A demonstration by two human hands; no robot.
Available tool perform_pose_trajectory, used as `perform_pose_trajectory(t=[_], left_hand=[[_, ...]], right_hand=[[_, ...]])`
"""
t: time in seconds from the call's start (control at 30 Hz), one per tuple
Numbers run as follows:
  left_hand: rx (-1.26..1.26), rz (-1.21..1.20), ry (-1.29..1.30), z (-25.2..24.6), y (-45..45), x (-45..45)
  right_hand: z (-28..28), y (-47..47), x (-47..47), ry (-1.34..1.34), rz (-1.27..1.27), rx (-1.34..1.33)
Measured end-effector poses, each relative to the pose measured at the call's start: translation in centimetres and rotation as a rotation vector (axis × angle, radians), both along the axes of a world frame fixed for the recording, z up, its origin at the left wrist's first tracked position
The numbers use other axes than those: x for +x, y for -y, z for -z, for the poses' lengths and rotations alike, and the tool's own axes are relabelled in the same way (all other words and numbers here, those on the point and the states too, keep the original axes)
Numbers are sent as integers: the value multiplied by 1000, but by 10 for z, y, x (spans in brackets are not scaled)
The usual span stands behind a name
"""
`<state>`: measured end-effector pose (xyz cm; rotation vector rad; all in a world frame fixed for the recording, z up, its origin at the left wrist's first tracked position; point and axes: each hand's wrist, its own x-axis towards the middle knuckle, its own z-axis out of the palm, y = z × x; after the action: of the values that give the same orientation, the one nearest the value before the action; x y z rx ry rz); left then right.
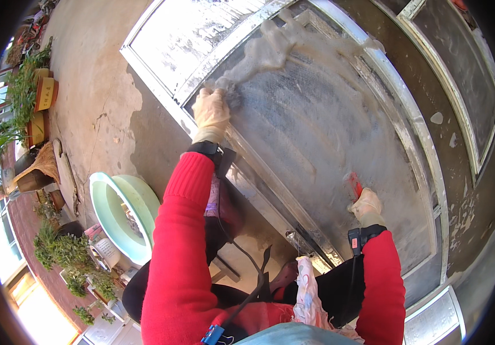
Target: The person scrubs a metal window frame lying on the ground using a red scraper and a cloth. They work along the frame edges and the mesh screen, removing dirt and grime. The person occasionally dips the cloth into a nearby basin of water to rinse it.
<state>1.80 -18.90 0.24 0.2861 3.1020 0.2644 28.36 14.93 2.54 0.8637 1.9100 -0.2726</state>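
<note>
A wet aluminium-framed door panel lies in front of me, its surface smeared with grey suds. Gloved in pale rubber, my left hand is curled at the panel's left frame rail, around what looks like a grey scouring pad. My right hand, gloved the same way, grips a red-handled tool low on the right part of the panel. The working end of that tool is blurred against the wet surface.
A pale green plastic basin is tilted up at my left. Beyond it are potted plants and a straw broom. Another framed panel lies at the right. A black cable hangs before my body.
</note>
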Motion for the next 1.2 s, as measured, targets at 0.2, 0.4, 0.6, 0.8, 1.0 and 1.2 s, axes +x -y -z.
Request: perform_pose_trajectory(t=[0.2, 0.4, 0.6, 0.8, 1.0, 1.2], left_hand=[[180, 745, 292, -24, -100, 67], [-97, 253, 150, -9, -38, -32], [148, 309, -30, -19, -85, -66], [-158, 454, 232, -16, -103, -83], [-259, 422, 274, -26, 41, -23], [7, 139, 55, -9, -10, -35]], right_hand=[[-3, 2, -6, 57, -9, -4], [-4, 3, -9, 74, 12, 6], [-2, 1, -11, 85, 14, 0], [2, 0, -6, 65, -1, 11], [1, -2, -4, 3, 23, -24], [3, -3, -3, 50, 34, -29]])
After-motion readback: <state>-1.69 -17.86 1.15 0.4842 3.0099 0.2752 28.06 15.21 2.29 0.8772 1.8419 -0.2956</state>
